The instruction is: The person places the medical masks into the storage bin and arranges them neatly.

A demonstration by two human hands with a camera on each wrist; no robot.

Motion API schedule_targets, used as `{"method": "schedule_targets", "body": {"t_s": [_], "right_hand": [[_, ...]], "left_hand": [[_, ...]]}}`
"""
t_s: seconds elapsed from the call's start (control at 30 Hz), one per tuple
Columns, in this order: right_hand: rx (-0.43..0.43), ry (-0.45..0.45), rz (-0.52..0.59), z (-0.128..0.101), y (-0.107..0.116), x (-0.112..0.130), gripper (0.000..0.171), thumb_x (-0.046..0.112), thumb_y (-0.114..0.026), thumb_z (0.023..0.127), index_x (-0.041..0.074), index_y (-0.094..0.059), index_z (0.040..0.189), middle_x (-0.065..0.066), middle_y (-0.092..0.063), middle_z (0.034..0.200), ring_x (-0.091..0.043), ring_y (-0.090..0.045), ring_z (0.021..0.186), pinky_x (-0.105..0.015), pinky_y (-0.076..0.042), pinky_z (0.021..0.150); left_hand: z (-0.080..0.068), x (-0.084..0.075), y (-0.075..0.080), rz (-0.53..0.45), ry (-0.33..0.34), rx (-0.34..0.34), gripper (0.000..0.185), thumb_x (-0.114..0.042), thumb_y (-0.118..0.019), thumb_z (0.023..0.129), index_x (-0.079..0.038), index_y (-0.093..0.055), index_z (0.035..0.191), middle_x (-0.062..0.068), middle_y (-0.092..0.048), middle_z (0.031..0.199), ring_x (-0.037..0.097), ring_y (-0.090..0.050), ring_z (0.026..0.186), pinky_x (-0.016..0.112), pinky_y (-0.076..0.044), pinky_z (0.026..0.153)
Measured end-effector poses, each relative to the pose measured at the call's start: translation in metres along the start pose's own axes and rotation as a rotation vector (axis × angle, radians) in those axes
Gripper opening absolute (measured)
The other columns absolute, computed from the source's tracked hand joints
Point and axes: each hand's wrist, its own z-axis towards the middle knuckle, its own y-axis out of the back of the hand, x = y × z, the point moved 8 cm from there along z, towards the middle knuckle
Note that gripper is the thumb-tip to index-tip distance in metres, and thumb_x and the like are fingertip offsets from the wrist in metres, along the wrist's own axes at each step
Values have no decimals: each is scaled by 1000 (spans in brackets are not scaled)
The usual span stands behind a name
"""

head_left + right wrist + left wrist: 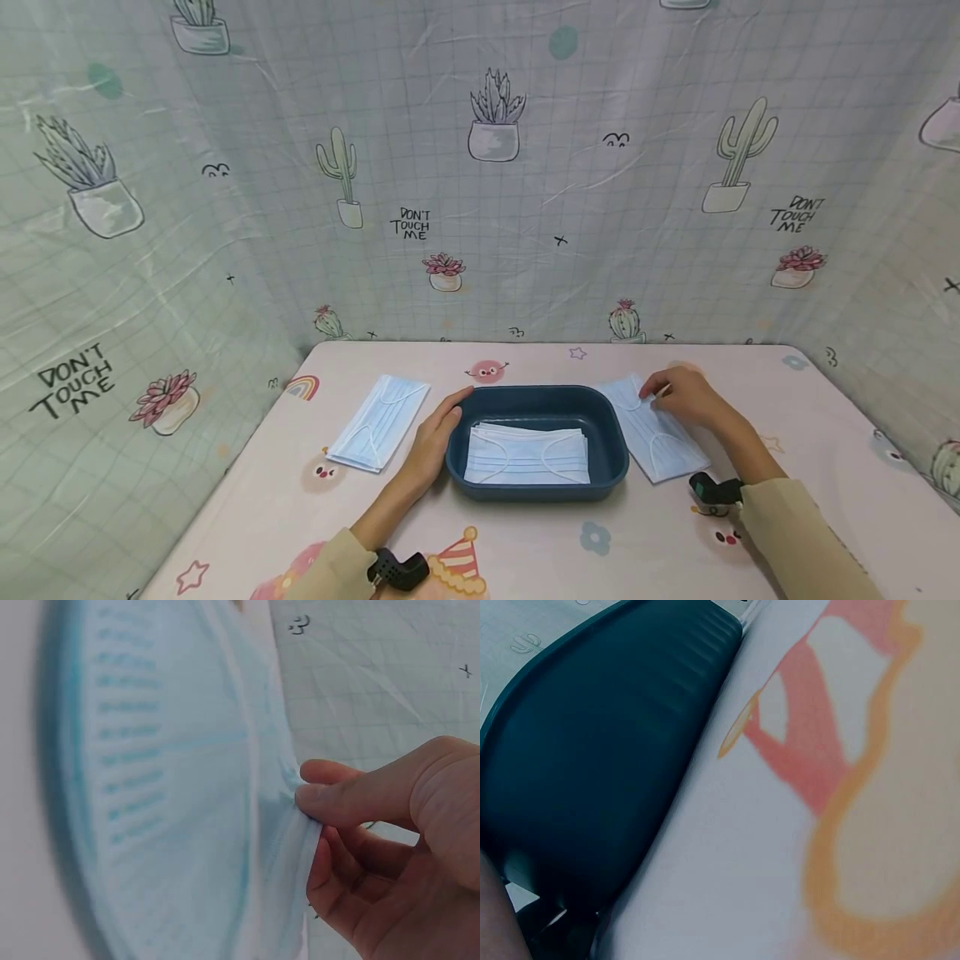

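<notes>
A dark blue rectangular plastic bin (537, 493) stands in the middle of the table, with a small stack of light blue face masks (527, 457) lying flat inside. My left hand (431, 440) holds the bin at its left end, thumb at the rim and fingers by the far corner; the left wrist view shows mainly the bin's outer wall (600, 750). To the right of the bin, my right hand (684, 395) pinches the edge of a face mask (187, 750) between thumb and fingers. That mask belongs to the slanted masks (660, 437) there; how many lie there is hidden.
More face masks (378, 423) lie slanted on the table left of the bin. A patterned cloth (555, 250) hangs behind and at both sides of the printed table (525, 550). Black wrist cameras sit on both wrists.
</notes>
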Motion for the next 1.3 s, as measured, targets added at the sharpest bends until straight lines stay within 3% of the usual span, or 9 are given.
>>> {"method": "schedule_targets", "body": {"t_s": [0.23, 0.43, 0.57, 0.83, 1.3], "right_hand": [[9, -41, 42, -3, 17, 9, 22, 2, -69, 90, 3, -79, 110, -20, -74, 114, -25, -60, 91, -31, -52, 77], [-18, -28, 94, -5, 32, 23, 23, 6, -71, 92, 3, -78, 114, -21, -73, 117, -24, -61, 93, -26, -54, 76], [-24, -27, 119, -6, 39, 31, 25, 10, -73, 93, 2, -76, 116, -23, -72, 118, -26, -66, 95, -28, -58, 77], [-14, -27, 174, -8, 42, 45, 33, 9, -72, 93, 0, -71, 125, -26, -67, 128, -28, -70, 98, -29, -62, 73], [0, 32, 203, -8, 36, 53, 31, 6, -68, 94, 0, -69, 124, -25, -68, 124, -24, -71, 93, -27, -62, 67]], "left_hand": [[0, -2, 0, 4, -2, -8, 42, -26, -40, 111, -22, -54, 150, 2, -51, 159, 26, -38, 154, 55, -22, 130], [0, 0, 0, 11, 3, -11, 42, -26, -39, 112, -23, -54, 151, 1, -51, 159, 25, -37, 155, 55, -21, 130], [0, 0, 0, 13, 7, -12, 42, -26, -39, 112, -23, -53, 151, 0, -51, 159, 24, -37, 155, 54, -21, 130], [1, 0, -1, 15, 10, -14, 42, -27, -39, 112, -23, -54, 151, 1, -50, 159, 25, -37, 155, 55, -21, 130], [0, 0, -1, 9, 11, -8, 42, -26, -39, 112, -24, -53, 151, 0, -50, 160, 24, -37, 155, 54, -22, 130]]}}
